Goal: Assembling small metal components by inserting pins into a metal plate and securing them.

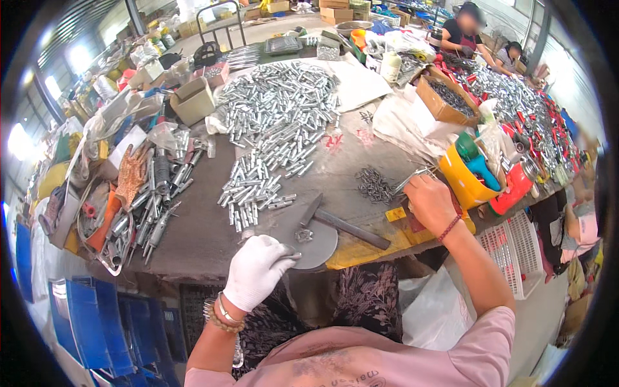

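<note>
My left hand (pixel 258 272), in a white glove, is closed at the near table edge. A short grey metal piece (pixel 288 256) shows at its fingertips, partly hidden. Bare, my right hand (pixel 431 201) grips slim silver tweezers (pixel 410 180) whose tips reach the small pile of dark metal pins (pixel 375 186). Between the hands a hammer (pixel 351 230) lies with its head on a round grey plate (pixel 320 248). A small shiny metal part (pixel 304 236) sits on that plate beside the hammer head. Beyond my left hand spreads a large heap of silver metal tubes (pixel 277 113).
Tools and an orange glove (pixel 131 169) crowd the left side. A yellow container (pixel 469 173) and a red bottle (pixel 514 188) stand close to my right hand. Behind them is a cardboard box (pixel 445 103) of dark parts. Co-workers (pixel 465 39) sit at the far right.
</note>
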Demonstrator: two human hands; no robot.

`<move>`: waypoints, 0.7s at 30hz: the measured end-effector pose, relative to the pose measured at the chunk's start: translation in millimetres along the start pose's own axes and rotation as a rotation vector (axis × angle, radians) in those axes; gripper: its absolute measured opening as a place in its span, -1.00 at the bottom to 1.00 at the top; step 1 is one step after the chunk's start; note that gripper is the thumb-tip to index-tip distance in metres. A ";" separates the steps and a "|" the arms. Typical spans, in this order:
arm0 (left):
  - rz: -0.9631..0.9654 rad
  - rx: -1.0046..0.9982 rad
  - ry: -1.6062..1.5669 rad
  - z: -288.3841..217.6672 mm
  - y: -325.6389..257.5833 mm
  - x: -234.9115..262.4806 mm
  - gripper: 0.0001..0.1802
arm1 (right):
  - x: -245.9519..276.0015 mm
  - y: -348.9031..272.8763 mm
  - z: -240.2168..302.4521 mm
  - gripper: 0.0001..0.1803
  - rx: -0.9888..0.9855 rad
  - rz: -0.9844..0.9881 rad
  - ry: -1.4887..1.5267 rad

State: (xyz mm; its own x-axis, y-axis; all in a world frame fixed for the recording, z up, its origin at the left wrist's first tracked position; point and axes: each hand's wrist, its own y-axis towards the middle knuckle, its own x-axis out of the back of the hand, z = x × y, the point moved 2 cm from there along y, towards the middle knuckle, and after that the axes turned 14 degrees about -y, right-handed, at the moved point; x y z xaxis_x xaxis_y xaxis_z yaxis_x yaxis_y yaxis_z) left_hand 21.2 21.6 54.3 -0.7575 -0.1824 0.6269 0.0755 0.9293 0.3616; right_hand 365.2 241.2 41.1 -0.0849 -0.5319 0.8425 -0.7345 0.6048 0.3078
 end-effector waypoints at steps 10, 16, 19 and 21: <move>-0.029 -0.002 0.007 8.5 1.2 -4.6 -0.80 | 9.2 14.2 -7.3 -0.85 0.193 0.077 0.073; -0.057 -0.020 0.017 7.8 0.5 -5.6 -0.81 | 18.1 12.3 -4.7 -0.70 0.194 -0.033 0.134; -0.071 -0.019 0.003 7.5 -2.2 -7.2 -0.84 | 40.6 11.8 12.7 -0.60 0.005 -0.110 0.303; -0.069 -0.015 -0.006 5.6 -3.0 -7.5 -0.85 | 39.9 9.5 20.6 -0.56 -0.256 -0.160 0.503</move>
State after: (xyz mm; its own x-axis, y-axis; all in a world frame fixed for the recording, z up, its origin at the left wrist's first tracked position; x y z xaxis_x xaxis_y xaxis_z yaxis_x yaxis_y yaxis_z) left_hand 23.0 22.0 44.6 -0.7652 -0.2443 0.5957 0.0320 0.9096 0.4142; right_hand 340.9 213.5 68.6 0.3898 -0.3198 0.8636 -0.5203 0.6973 0.4930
